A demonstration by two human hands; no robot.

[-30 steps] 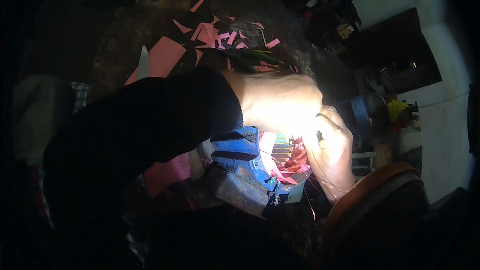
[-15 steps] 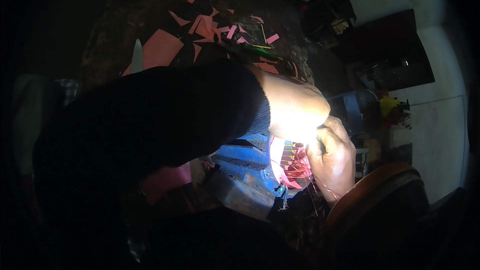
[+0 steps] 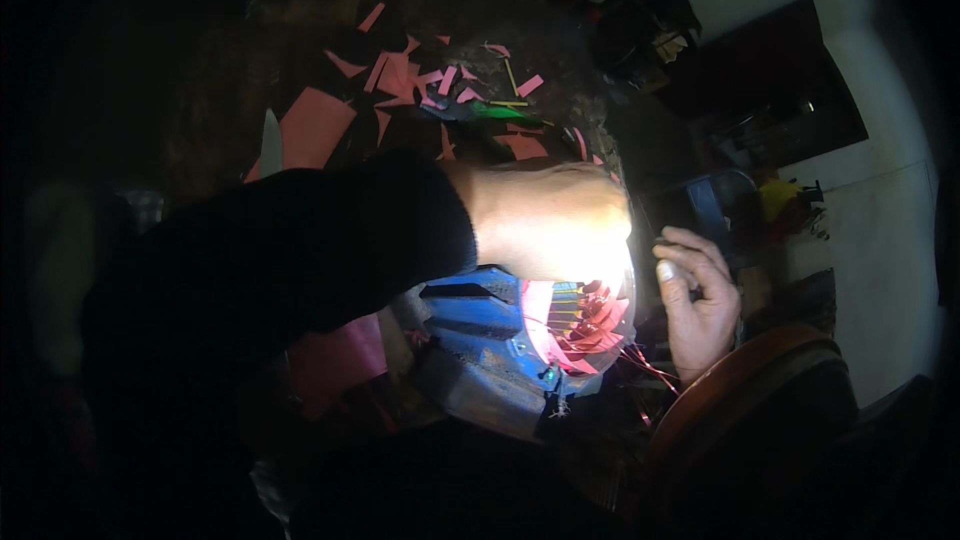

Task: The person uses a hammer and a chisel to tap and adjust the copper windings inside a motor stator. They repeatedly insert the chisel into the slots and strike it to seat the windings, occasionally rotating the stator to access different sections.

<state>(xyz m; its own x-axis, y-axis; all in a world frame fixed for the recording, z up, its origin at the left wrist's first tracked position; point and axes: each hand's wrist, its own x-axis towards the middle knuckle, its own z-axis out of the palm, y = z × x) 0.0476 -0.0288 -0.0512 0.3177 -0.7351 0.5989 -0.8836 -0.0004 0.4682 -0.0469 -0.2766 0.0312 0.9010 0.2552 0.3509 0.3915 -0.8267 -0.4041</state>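
A blue ribbed electric motor housing [image 3: 465, 325] lies on the dark bench. Its open end shows the stator windings [image 3: 590, 325], with red and pink paper pieces, yellow strips and thin copper wires [image 3: 650, 368]. My left hand [image 3: 575, 215] reaches across the top of that open end; glare washes it out and its fingers do not show. To the right of the motor, my right hand [image 3: 703, 305] is raised, its thumb and fingers bent but apart. Nothing can be made out in it. A dark sleeve covers my left forearm.
Pink paper scraps [image 3: 395, 75] litter the bench beyond my arm, near a green-handled tool [image 3: 500, 112] and a larger paper sheet [image 3: 315, 128]. A pale pointed blade [image 3: 271, 145] stands beside that sheet. At lower right is a dark round thing with an orange-brown rim [image 3: 740, 365].
My right hand has pulled away from the windings to the right, and its fingers have parted. My left hand and arm have shifted slightly left, showing more of the stator.
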